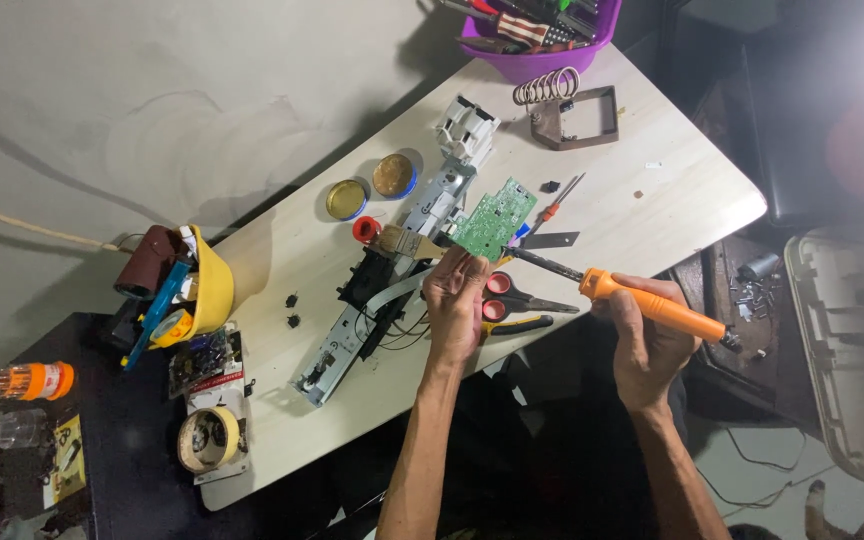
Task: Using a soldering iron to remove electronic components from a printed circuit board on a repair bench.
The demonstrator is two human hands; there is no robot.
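Soldering is under way on a green circuit board, which the left hand is pinching by its lower corner and tilting up just above the pale table. The right hand is clenching the orange handle of a soldering iron, and its dark tip is reaching the board's lower edge (whether it actually touches is too fine to tell). To the board's left, a stripped grey mechanism frame is lying open with loose wires, so disassembly looks done while reassembly appears to remain. Just below the board, red-handled scissors are resting; above-left of it, two round tins are sitting uncovered. A coiled-spring iron stand is waiting above-right of the board, unused.
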